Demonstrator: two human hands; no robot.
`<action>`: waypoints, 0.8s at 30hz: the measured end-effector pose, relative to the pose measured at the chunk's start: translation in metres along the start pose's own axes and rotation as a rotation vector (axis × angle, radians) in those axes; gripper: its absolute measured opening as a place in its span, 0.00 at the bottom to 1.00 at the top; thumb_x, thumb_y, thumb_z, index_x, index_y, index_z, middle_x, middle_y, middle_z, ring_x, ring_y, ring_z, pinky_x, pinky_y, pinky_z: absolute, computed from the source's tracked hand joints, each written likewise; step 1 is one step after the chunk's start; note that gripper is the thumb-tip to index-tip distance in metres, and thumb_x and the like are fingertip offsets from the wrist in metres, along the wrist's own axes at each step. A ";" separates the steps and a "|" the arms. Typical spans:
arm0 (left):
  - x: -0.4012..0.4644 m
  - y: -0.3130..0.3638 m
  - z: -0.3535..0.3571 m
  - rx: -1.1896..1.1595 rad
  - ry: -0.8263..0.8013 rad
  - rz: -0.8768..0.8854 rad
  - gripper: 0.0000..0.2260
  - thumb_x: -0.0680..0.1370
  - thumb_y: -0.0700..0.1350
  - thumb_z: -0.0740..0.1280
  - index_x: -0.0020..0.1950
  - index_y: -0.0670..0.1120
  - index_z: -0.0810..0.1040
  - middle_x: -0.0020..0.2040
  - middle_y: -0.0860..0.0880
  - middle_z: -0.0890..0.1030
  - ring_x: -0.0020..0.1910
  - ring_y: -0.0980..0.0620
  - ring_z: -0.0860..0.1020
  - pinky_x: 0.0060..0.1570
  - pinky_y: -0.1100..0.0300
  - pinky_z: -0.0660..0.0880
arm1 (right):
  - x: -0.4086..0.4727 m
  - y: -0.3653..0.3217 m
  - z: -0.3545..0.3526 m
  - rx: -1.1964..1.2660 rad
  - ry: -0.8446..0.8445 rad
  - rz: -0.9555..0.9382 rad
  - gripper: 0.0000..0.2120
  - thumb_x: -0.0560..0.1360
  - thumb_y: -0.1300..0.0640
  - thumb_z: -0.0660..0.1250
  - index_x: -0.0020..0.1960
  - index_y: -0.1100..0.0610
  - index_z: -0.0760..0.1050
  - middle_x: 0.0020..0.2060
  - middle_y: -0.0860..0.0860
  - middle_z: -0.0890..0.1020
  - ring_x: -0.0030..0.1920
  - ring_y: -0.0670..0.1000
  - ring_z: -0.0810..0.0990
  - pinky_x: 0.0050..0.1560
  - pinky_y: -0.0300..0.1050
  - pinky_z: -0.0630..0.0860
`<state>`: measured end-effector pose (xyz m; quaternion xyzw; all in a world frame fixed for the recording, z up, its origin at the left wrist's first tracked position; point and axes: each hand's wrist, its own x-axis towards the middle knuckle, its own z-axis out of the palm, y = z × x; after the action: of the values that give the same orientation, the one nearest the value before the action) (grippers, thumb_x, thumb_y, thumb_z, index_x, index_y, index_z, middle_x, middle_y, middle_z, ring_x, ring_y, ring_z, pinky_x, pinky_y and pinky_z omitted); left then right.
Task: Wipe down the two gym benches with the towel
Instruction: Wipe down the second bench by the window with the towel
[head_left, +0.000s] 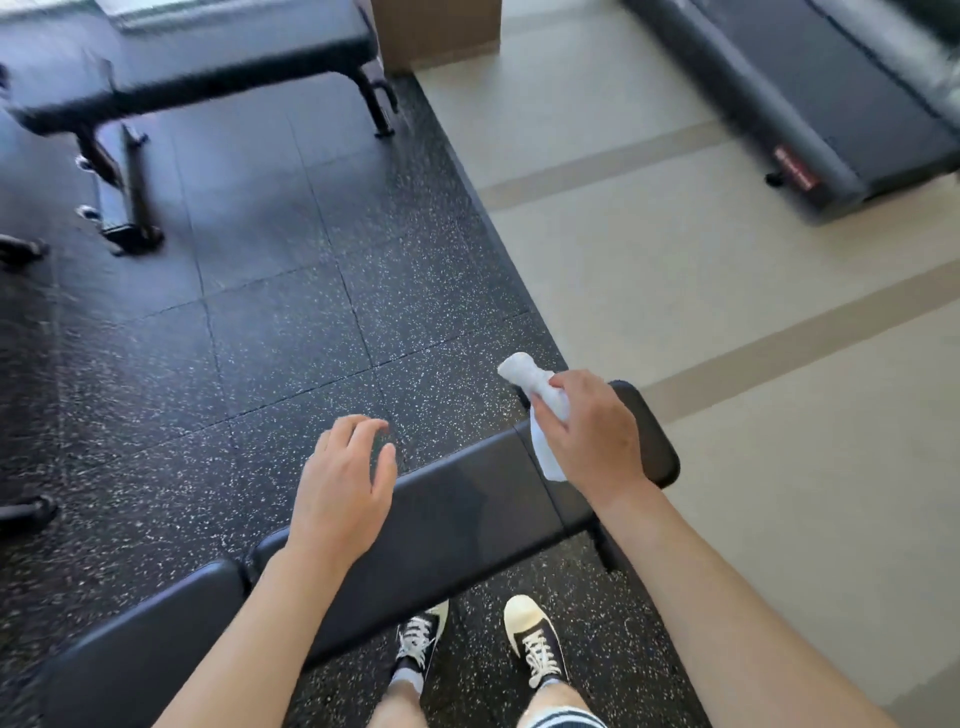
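Black padding of the near bench (457, 514) runs across the lower part of the view, directly in front of the person's shoes (535, 642). Its long axis goes from the lower left up to the right, and its rounded end is at the right, beside the pale floor (727, 322).

Over this right end is the right hand (592, 436). Its fingers are closed around the white towel (540, 410), which is bunched: one end sticks out past the fingers toward the far side, and the other end hangs down under the palm onto the pad or very close to it; I cannot tell if it touches. The left hand (345, 488) hovers over the far edge of the same bench, more to the middle. It is empty, with fingers loosely spread and a little curled, and it does not seem to press on the pad.

So the towel sits at one end of the bench, and most of the pad lies to the left of it, along the long axis. I judge that a wipe from here would go leftward, toward the left hand, which may need to move away.

Farther off, at the upper left across the speckled rubber mat (270, 322), stands the second bench (208, 67), well apart from both hands. A treadmill (810, 98) is at the upper right.
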<state>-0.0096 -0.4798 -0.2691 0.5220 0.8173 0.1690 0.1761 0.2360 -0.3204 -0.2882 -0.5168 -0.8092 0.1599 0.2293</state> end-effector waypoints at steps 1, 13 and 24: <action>-0.008 0.010 -0.016 -0.016 0.026 -0.004 0.18 0.84 0.50 0.59 0.68 0.43 0.78 0.66 0.47 0.77 0.63 0.43 0.75 0.64 0.44 0.75 | 0.004 -0.014 -0.015 0.009 0.012 -0.021 0.15 0.79 0.40 0.61 0.51 0.52 0.75 0.44 0.47 0.79 0.43 0.51 0.75 0.39 0.42 0.63; -0.090 0.082 -0.150 -0.098 0.230 -0.069 0.14 0.86 0.52 0.61 0.67 0.48 0.79 0.63 0.55 0.77 0.63 0.52 0.75 0.59 0.55 0.72 | 0.025 -0.136 -0.147 0.229 0.041 -0.262 0.14 0.80 0.43 0.67 0.52 0.54 0.77 0.44 0.47 0.80 0.38 0.46 0.73 0.36 0.39 0.65; -0.239 0.067 -0.217 -0.057 0.482 -0.330 0.15 0.86 0.51 0.62 0.68 0.46 0.79 0.64 0.52 0.78 0.64 0.50 0.76 0.62 0.51 0.75 | -0.026 -0.259 -0.165 0.306 -0.125 -0.558 0.15 0.81 0.40 0.65 0.51 0.53 0.77 0.46 0.45 0.79 0.39 0.50 0.78 0.41 0.48 0.77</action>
<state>0.0363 -0.6913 -0.0205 0.3215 0.9043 0.2804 0.0165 0.1363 -0.4478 -0.0259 -0.2236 -0.8988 0.2422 0.2890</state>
